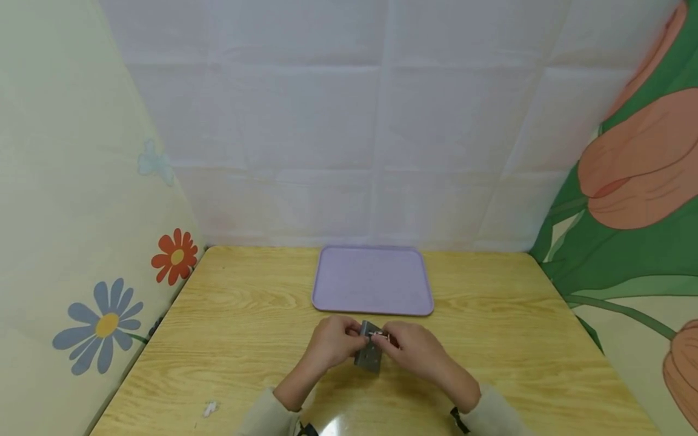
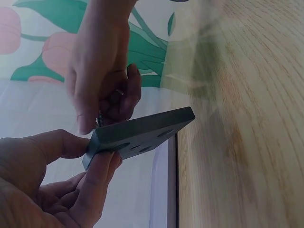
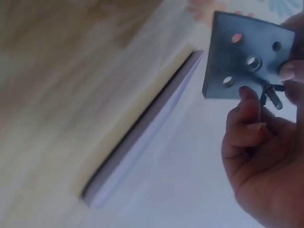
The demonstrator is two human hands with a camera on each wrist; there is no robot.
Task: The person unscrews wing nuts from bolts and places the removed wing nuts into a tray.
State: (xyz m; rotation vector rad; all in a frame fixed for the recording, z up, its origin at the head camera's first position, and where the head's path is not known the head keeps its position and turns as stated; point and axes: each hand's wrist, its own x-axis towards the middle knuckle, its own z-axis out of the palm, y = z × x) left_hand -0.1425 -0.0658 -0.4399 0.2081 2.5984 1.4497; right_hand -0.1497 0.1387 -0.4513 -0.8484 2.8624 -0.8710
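Note:
A square grey metal plate [image 1: 368,358] with several round holes is held up over the table. My left hand [image 1: 332,342] grips its edge, thumb on one face and fingers on the other, as the left wrist view shows. My right hand [image 1: 418,350] is at the same end of the plate, its fingers around a small metal wing screw [image 3: 272,96]. The screw's threads show against the plate in the left wrist view. Whether it sits in a corner hole is hidden.
A lilac tray [image 1: 373,280] lies flat on the wood-grain table [image 1: 251,315], beyond the hands and by the back wall. At the table's front left is a small white scrap [image 1: 209,409]. Flower-printed sheets hang at both sides.

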